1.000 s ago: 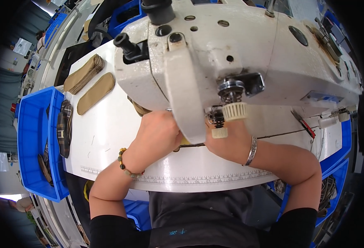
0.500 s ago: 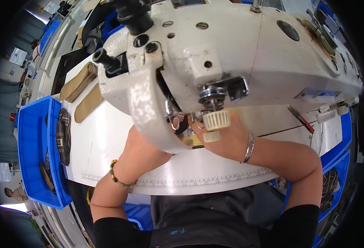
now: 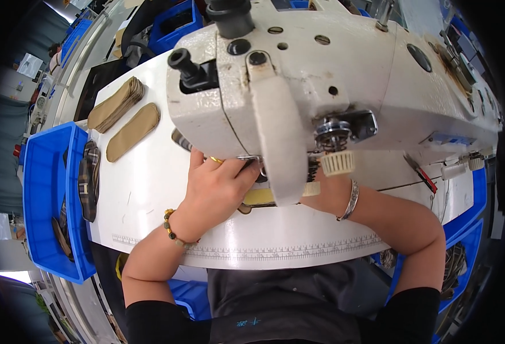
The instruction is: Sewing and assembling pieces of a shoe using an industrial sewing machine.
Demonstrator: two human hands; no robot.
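Note:
A white sewing machine fills the upper middle, its head over the work spot. My left hand is beside the needle area with fingers bent and pressed together; what they grip is hidden by the hand and machine. My right hand is on the other side of the needle area, its fingers behind the machine parts. Between the hands lies a flat yellow piece, with a small brown edge below it. A striped cloth end sticks out left of the machine head.
A stack of tan sole-shaped pieces and a single one lie on the white table. Plaid cloth pieces hang by a blue bin. Red-handled snips lie at right. Another blue bin holds plaid cloth.
The view has shifted, so the machine sits farther right. My left hand shows more fully beside the needle area, and the striped cloth end has come into sight.

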